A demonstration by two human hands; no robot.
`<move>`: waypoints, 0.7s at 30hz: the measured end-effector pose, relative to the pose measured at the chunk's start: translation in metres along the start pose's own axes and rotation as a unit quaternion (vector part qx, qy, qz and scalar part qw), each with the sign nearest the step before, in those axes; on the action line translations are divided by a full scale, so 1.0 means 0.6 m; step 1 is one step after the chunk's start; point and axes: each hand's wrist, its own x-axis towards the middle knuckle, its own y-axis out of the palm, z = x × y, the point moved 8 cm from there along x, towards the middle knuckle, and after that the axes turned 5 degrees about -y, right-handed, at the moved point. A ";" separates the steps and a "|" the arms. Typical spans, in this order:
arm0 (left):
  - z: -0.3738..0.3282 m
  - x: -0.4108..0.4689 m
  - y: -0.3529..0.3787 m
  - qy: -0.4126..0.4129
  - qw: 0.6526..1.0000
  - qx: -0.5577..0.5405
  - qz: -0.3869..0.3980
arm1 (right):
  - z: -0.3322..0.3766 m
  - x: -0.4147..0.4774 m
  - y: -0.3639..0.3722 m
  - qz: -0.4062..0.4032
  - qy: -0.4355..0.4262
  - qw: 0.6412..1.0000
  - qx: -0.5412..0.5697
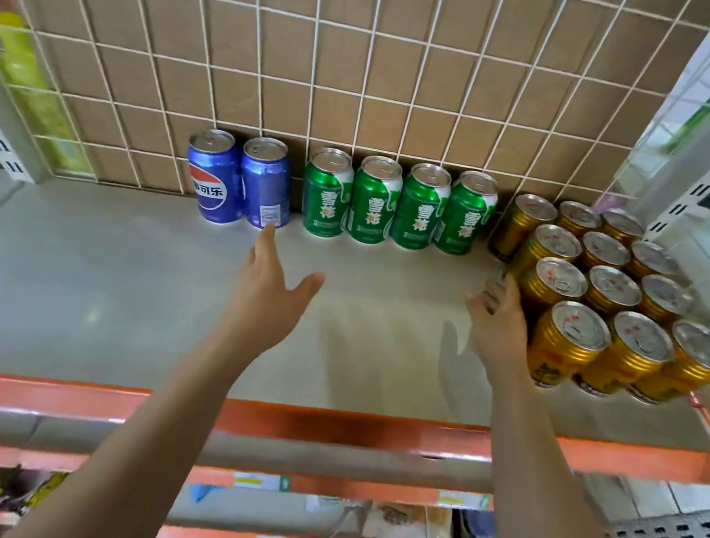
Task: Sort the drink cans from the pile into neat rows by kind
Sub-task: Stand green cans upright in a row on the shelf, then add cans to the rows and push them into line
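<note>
Left hand, spread open, hovers by the far blue cans; right hand touches the gold cans, probably squaring them; grip unclear.

Bright even light, soft shadows on the shelf; glare on can tops, edges bowed and blurred

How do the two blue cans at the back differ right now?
The left blue can faces its logo forward; the right blue can shows its barcode. The left hand is at the right blue can's base, not the left blue can's. Both stand upright by the wire grid.
</note>
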 end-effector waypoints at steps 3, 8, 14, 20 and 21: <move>-0.001 -0.043 -0.026 0.003 0.999 0.036 -0.034 | 0.002 -0.002 0.009 0.017 0.006 1.000 -0.023; 0.030 -0.114 -0.049 -0.015 0.992 0.113 -0.056 | 0.042 -0.065 0.077 0.090 -0.085 0.981 -0.152; 0.115 -0.188 -0.123 -0.080 0.975 0.180 -0.099 | 0.096 -0.165 0.193 0.184 -0.163 0.957 -0.154; 0.226 -0.268 -0.269 -0.185 0.915 0.295 -0.203 | 0.168 -0.269 0.319 0.238 -0.299 0.885 -0.266; 0.246 -0.282 -0.292 -0.203 0.910 0.296 -0.208 | 0.182 -0.290 0.341 0.234 -0.327 0.868 -0.291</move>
